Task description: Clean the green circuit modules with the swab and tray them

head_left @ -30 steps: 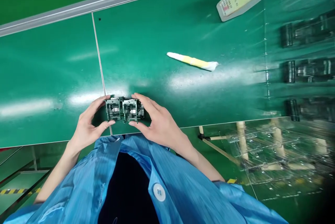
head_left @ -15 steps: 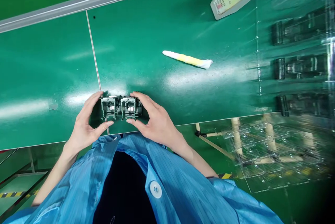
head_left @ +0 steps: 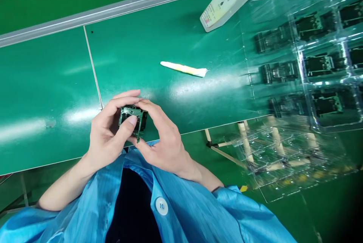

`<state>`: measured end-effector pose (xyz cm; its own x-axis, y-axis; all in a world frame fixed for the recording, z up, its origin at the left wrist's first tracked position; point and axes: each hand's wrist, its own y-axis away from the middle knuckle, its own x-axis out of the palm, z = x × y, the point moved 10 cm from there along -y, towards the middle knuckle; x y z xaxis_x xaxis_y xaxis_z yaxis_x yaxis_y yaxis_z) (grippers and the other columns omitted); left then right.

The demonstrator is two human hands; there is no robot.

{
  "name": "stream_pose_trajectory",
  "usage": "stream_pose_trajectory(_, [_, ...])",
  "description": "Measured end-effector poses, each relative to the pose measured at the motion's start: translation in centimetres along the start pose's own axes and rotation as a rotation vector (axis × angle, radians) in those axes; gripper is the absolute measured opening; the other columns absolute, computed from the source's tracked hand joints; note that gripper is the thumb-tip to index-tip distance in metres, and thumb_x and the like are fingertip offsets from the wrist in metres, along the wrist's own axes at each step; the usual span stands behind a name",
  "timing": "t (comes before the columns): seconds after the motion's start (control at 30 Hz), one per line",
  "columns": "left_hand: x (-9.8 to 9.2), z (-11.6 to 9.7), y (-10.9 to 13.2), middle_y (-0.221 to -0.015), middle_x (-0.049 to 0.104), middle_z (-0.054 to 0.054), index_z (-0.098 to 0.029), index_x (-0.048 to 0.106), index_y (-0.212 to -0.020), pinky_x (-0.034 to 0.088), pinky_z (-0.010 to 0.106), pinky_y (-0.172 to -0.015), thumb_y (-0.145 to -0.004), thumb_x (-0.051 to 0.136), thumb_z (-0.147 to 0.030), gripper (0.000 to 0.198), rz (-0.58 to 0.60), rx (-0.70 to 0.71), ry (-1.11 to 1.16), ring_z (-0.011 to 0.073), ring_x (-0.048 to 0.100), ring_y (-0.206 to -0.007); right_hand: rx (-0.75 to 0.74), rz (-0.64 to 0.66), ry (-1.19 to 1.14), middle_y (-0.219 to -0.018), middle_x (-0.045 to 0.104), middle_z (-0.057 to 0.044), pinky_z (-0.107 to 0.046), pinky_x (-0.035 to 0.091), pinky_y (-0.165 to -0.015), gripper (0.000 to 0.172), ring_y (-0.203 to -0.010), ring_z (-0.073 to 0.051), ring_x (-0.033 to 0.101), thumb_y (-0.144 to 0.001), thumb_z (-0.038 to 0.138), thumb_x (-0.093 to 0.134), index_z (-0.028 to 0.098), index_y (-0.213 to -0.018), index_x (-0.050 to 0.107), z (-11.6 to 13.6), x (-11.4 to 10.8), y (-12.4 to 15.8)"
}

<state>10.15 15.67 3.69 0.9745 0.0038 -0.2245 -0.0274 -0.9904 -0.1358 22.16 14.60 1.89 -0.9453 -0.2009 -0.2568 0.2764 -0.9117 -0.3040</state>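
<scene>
Left hand (head_left: 105,137) and right hand (head_left: 166,142) are sitting closer together than in the earlier head frame, and the dark framed part (head_left: 141,120) between them, stretched along the near edge then, is now showing a shorter, squarer outline. In the head view, the part is resting in the grasp just over the bench (head_left: 136,46), at its near edge, right of the seam (head_left: 92,65); whether it is touching the surface, I cannot tell. Left fingers are curling over its far side while the thumb is pressing on its upper face. Right fingers are reaching along the far side to meet the left ones, and the right thumb seems to be pinching from the near side.

As for progress, handling is apparently still going on: this part is staying in the hands, while similar parts (head_left: 319,65) are lying in the clear tray (head_left: 300,59) at the bench's right end.

A narrow tab is pointing toward the near edge. The long axis is probably tilting up toward the camera, though the fingers are hiding too much to be sure.
</scene>
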Motion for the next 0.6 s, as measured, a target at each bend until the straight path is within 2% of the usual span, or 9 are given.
stream_pose_trajectory(0.17, [0.1, 1.0, 0.4, -0.126, 0.071, 0.004, -0.025, 0.071, -0.111, 0.054, 0.029, -0.104, -0.090, 0.068, -0.016, 0.023, 0.009, -0.089, 0.098, 0.0179, 0.065, -0.123, -0.019, -0.011, -0.018, -0.143, 0.059, -0.010, -0.042, 0.051, -0.115, 0.059, -0.135, -0.024, 0.057, -0.087, 0.015, 0.065, 0.024, -0.142, 0.046, 0.0, 0.0, 0.3])
stream_pose_trajectory(0.33, [-0.4, 1.2, 0.5, -0.124, 0.072, 0.005, -0.025, 0.071, -0.108, 0.058, 0.035, -0.101, -0.089, 0.071, -0.021, 0.020, 0.019, -0.122, 0.061, 0.0216, 0.066, -0.122, -0.017, 0.021, 0.017, -0.144, 0.058, -0.012, -0.043, 0.051, -0.114, 0.056, -0.136, -0.024, 0.057, -0.090, 0.018, 0.064, 0.022, -0.142, 0.044, 0.0, 0.4, 0.3])
stream_pose_trajectory(0.53, [-0.6, 0.7, 0.5, -0.127, 0.070, 0.005, -0.025, 0.070, -0.108, 0.054, 0.056, -0.110, -0.091, 0.070, -0.032, 0.018, 0.050, -0.115, -0.037, 0.0303, 0.061, -0.130, -0.116, 0.006, 0.124, -0.143, 0.059, -0.013, -0.048, 0.053, -0.112, 0.061, -0.138, -0.027, 0.054, -0.088, 0.011, 0.054, 0.021, -0.146, 0.038, 0.9, 0.9, 0.6])
stream_pose_trajectory(0.6, [-0.3, 0.2, 0.6, -0.129, 0.069, 0.004, -0.027, 0.071, -0.109, 0.053, 0.058, -0.112, -0.092, 0.069, -0.030, 0.017, 0.079, -0.125, -0.041, 0.0304, 0.058, -0.133, -0.176, 0.017, 0.149, -0.142, 0.060, -0.014, -0.050, 0.055, -0.111, 0.061, -0.139, -0.029, 0.054, -0.088, 0.012, 0.054, 0.019, -0.146, 0.039, 1.2, 1.0, 0.7])
